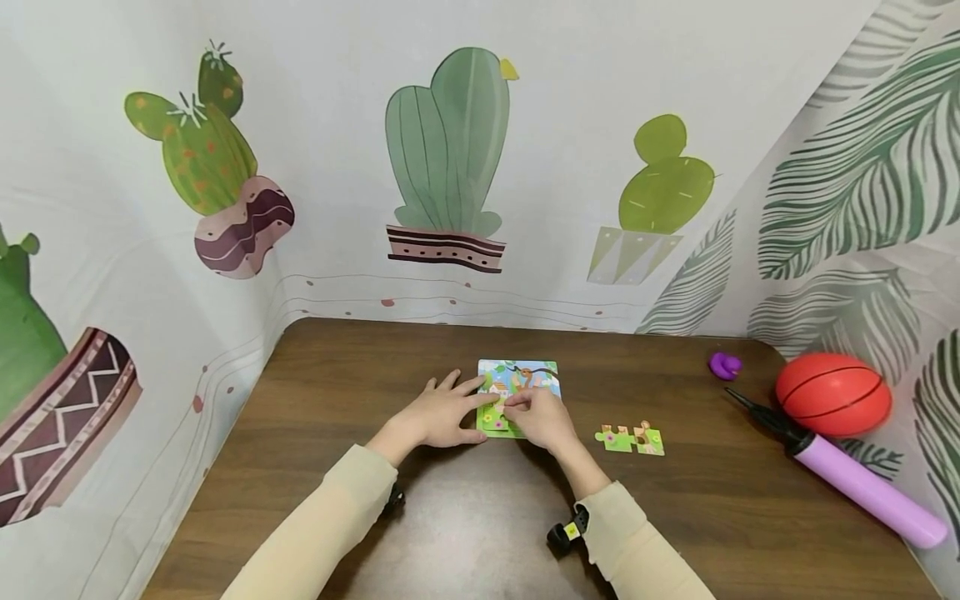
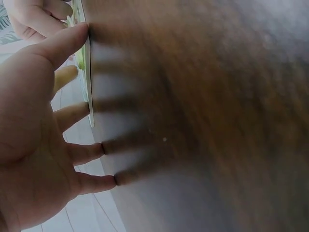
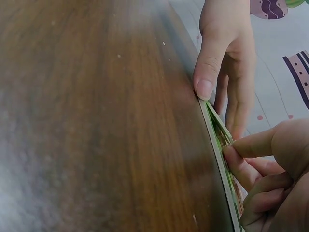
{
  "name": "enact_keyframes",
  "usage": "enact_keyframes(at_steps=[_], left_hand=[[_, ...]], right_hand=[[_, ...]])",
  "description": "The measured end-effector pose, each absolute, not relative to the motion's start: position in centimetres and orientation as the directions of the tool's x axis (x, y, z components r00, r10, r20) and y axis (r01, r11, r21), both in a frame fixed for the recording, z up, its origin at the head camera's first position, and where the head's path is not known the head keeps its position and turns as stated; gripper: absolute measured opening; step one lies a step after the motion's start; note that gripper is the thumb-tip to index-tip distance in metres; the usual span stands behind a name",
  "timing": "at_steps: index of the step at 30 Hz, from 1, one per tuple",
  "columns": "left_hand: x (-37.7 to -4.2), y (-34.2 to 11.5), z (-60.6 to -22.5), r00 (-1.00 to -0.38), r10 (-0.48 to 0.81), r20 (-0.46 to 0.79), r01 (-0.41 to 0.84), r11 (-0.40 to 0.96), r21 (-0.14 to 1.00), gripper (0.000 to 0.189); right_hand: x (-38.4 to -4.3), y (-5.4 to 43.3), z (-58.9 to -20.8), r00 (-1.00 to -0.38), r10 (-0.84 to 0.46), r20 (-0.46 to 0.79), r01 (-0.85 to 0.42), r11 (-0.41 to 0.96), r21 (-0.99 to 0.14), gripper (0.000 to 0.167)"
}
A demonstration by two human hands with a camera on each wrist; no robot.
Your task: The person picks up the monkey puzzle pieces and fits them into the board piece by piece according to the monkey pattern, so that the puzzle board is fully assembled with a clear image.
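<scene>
A small jigsaw puzzle board (image 1: 555, 385) with a blue-sky and green-grass picture lies on the table between the hands. My left hand (image 1: 444, 414) spreads its fingers along the board's left side, thumb at the near corner and index fingertip reaching over the picture. With thumb and index finger my right hand (image 1: 542, 417) pinches a green puzzle piece (image 1: 492, 414). In the right wrist view that piece (image 3: 222, 126) stands tilted, one edge raised off the board. The left hand's thumb (image 3: 205, 87) is right at the board's edge there.
To the right of the board lie joined puzzle pieces (image 1: 619, 440) in green and brown. Farther right are a purple rubber duck (image 1: 724, 365), a red ball (image 1: 834, 394) and a lilac hand pump (image 1: 862, 487) with a black nozzle. A cactus-print cloth (image 1: 337, 208) hangs behind the table.
</scene>
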State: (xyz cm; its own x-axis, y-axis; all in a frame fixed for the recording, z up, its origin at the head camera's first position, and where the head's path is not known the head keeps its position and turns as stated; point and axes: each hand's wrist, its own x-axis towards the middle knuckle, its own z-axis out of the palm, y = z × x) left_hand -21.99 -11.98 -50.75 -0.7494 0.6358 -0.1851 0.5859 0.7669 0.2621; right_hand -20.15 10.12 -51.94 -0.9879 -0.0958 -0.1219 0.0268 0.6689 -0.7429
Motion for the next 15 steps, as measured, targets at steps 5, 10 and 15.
enact_keyframes(at_steps=[5,10,15], left_hand=[[-21.82,-12.02,-50.77,-0.747,0.637,-0.188,0.587,0.766,0.263,0.066],[-21.71,-11.91,-51.00,-0.757,0.629,-0.175,0.582,0.772,0.256,0.062],[-21.54,-11.59,-50.76,-0.764,0.628,-0.149,0.581,0.770,0.263,0.057]], right_hand=[[-20.11,10.12,-51.87,-0.989,-0.089,-0.121,0.027,0.685,-0.728,0.015],[-20.11,10.14,-51.77,-0.990,-0.089,-0.110,0.016,0.702,-0.712,0.015],[-20.05,10.20,-51.68,-0.990,-0.094,-0.102,0.006,0.705,-0.709,0.016]])
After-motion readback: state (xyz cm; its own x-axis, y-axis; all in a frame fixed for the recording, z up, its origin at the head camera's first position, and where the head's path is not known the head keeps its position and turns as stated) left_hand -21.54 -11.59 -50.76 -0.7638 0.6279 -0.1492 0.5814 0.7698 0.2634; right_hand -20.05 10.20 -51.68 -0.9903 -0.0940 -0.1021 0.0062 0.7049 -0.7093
